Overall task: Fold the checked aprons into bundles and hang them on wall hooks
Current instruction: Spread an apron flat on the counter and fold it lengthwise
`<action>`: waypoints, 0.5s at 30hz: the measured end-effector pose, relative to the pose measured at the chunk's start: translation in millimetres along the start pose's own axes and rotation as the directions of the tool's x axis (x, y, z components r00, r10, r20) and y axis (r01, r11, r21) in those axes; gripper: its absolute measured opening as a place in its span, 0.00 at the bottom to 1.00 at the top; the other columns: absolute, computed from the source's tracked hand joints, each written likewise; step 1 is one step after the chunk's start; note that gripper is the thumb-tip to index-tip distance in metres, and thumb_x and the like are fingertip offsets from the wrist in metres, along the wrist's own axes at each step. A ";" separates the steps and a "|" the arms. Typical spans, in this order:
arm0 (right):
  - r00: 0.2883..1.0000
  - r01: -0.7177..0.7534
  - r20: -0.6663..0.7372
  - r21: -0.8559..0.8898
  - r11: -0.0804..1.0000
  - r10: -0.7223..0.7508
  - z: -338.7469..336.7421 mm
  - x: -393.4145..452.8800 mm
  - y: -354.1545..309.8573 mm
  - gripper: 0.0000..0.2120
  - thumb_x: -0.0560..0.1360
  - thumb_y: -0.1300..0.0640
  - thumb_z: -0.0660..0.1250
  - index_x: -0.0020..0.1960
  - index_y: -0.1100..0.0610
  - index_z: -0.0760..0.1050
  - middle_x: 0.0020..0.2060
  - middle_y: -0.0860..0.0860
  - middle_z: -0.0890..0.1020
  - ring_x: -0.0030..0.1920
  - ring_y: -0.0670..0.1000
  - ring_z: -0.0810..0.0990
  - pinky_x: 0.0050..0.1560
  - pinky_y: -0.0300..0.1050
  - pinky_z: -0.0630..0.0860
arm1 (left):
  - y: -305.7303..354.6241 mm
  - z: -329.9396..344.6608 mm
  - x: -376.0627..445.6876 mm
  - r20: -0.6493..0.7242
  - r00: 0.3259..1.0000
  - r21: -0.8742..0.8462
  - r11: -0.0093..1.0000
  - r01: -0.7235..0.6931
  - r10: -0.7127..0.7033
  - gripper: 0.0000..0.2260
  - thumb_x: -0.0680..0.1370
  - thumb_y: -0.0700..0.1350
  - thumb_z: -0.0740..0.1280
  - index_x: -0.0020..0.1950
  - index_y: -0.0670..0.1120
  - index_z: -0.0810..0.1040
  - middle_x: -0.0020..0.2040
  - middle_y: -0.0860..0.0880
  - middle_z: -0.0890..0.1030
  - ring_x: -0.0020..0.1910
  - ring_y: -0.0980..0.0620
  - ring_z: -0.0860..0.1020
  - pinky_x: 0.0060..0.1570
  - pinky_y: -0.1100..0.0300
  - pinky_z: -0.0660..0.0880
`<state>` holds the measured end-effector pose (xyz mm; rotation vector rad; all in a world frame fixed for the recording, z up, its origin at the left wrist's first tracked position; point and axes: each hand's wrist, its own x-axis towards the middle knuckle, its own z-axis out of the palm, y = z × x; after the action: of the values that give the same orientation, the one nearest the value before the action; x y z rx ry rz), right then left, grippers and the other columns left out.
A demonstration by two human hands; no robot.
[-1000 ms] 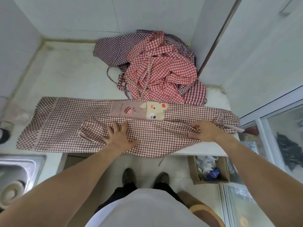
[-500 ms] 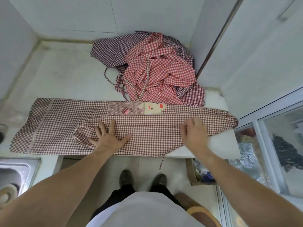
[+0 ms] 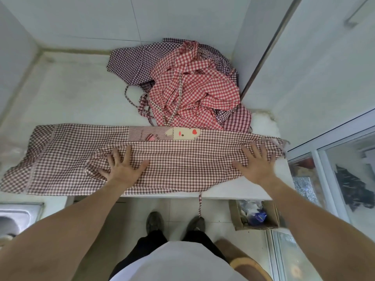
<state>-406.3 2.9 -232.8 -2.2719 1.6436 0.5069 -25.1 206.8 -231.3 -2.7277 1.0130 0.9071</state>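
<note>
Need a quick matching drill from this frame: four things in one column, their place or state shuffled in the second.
Things:
1. brown checked apron
2. red checked apron
3. cardboard box
4. left hand

Place or state:
A. on the floor, under the counter edge
B. crumpled in the back corner
C. spread flat along the counter's front
D. open, pressing on cloth

Pairs: 1-C, 2-B, 3-A, 4-D

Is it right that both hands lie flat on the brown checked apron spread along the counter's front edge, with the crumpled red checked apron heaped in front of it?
Not quite. In the head view the red checked apron is heaped behind the brown checked apron, toward the wall. The rest holds: left hand and right hand lie flat on it.
</note>
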 end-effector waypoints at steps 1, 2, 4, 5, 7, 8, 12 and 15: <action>1.000 -0.022 -0.003 0.006 1.000 0.022 -2.7 6.0 9.7 0.35 0.78 0.30 0.50 0.80 0.43 0.49 0.81 0.49 0.45 0.80 0.57 0.41 0.75 0.66 0.40 | 0.2 -0.9 1.0 0.006 1.000 -0.007 1.000 0.003 -0.003 0.44 0.70 0.79 0.47 0.79 0.60 0.36 0.81 0.46 0.37 0.79 0.41 0.37 0.70 0.27 0.41; 0.999 -0.032 -0.022 0.019 0.999 0.033 -6.2 10.5 18.9 0.33 0.79 0.32 0.50 0.80 0.44 0.51 0.81 0.49 0.47 0.80 0.57 0.43 0.75 0.65 0.41 | 0.4 -1.6 1.9 0.009 1.000 -0.012 1.000 0.005 -0.005 0.44 0.70 0.79 0.48 0.79 0.60 0.37 0.81 0.46 0.37 0.79 0.42 0.37 0.70 0.27 0.40; 0.997 -0.041 -0.069 0.071 0.997 0.046 -9.5 18.0 39.3 0.28 0.81 0.42 0.51 0.79 0.49 0.56 0.80 0.54 0.53 0.79 0.58 0.48 0.76 0.64 0.47 | 1.1 -3.0 3.0 0.020 1.000 -0.016 1.000 0.012 -0.012 0.43 0.71 0.78 0.50 0.79 0.61 0.38 0.81 0.47 0.36 0.79 0.42 0.37 0.70 0.27 0.40; 0.993 -0.032 -0.105 0.116 0.993 0.045 -12.3 20.1 46.5 0.27 0.81 0.48 0.52 0.78 0.53 0.59 0.78 0.57 0.58 0.78 0.59 0.53 0.76 0.65 0.52 | 1.6 -3.6 3.9 0.028 0.999 -0.010 1.000 0.016 -0.016 0.43 0.72 0.77 0.51 0.80 0.60 0.38 0.81 0.47 0.36 0.79 0.42 0.37 0.70 0.27 0.40; 0.971 0.002 -0.233 0.216 0.976 0.050 -15.7 21.0 55.7 0.24 0.78 0.57 0.57 0.71 0.64 0.68 0.71 0.65 0.66 0.72 0.66 0.62 0.72 0.65 0.62 | 1.7 -4.5 5.7 0.039 0.999 0.004 1.000 0.024 -0.024 0.43 0.72 0.76 0.53 0.80 0.60 0.39 0.81 0.47 0.36 0.79 0.42 0.36 0.70 0.27 0.41; 0.945 -0.013 -0.310 0.275 0.961 0.101 -17.8 18.9 56.1 0.20 0.76 0.61 0.61 0.66 0.68 0.72 0.67 0.67 0.69 0.68 0.69 0.67 0.69 0.64 0.66 | 1.8 -5.2 6.5 0.039 0.999 0.010 1.000 0.030 -0.030 0.43 0.72 0.76 0.55 0.80 0.60 0.39 0.81 0.47 0.37 0.79 0.42 0.37 0.70 0.27 0.42; 0.861 -0.259 -0.309 0.417 0.871 0.404 -35.3 14.4 53.3 0.23 0.74 0.47 0.69 0.58 0.66 0.74 0.51 0.65 0.78 0.53 0.66 0.77 0.52 0.60 0.75 | 19.2 -13.8 5.2 -0.049 0.992 0.095 0.988 0.119 -0.115 0.45 0.72 0.69 0.66 0.80 0.53 0.50 0.80 0.39 0.48 0.79 0.37 0.48 0.72 0.33 0.51; 0.863 -0.457 0.197 0.698 0.551 0.465 -56.5 20.6 49.0 0.31 0.77 0.35 0.61 0.60 0.63 0.73 0.45 0.60 0.81 0.44 0.59 0.81 0.42 0.49 0.78 | 47.2 -15.8 -6.1 -0.133 0.985 0.138 0.982 0.130 -0.111 0.37 0.75 0.60 0.70 0.75 0.44 0.58 0.74 0.35 0.59 0.73 0.36 0.60 0.71 0.42 0.61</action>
<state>-440.7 -53.9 -192.7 -1.2421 1.9803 -0.0929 -50.2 169.3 -209.6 -2.7155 0.8831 0.6244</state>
